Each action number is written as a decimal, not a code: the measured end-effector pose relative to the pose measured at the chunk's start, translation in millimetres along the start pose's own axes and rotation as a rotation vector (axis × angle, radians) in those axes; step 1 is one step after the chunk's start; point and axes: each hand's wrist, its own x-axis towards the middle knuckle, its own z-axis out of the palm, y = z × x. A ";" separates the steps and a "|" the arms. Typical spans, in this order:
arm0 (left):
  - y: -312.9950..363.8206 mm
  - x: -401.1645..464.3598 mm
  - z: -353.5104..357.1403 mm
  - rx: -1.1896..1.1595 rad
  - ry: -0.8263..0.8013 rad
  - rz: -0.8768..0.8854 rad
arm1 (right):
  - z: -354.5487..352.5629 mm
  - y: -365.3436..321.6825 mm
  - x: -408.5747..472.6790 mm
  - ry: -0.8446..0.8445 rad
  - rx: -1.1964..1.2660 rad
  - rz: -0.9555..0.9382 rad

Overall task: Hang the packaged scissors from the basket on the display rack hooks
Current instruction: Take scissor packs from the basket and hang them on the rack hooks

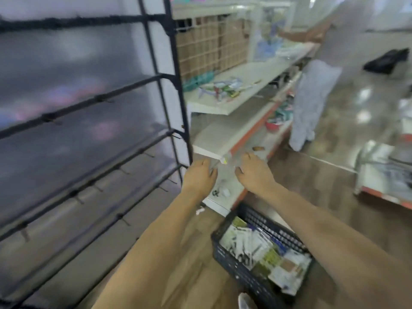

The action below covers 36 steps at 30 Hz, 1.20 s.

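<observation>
A black display rack (169, 85) with rows of small hooks (77, 198) fills the left side, badly blurred. Both my arms reach forward in front of its right post. My left hand (199, 175) and my right hand (254, 172) have curled fingers. Between them they seem to hold a clear, blurred pack of scissors (225, 163) with a yellow spot. Below my right forearm, a black plastic basket (225, 259) stands on the floor. Several white and green scissors packets (256, 248) lie in it.
White shelves with orange edges (225, 134) stand just behind my hands, with loose goods on the upper shelf (245, 85). Another person (312, 85) stands farther down the aisle at those shelves. A low shelf unit (379, 181) sits at the right on the glossy floor.
</observation>
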 end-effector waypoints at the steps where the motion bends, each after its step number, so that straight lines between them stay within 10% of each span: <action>1: 12.0 7.2 16.0 -0.002 -0.040 0.021 | 2.3 22.4 -2.7 -0.009 0.003 0.042; 15: 121.2 84.7 239.7 -0.069 -0.430 0.046 | 91.0 273.3 -23.7 -0.231 0.148 0.447; 36: -59.8 44.4 604.4 -0.147 -0.731 -0.431 | 512.2 349.7 -61.9 -0.637 0.533 0.854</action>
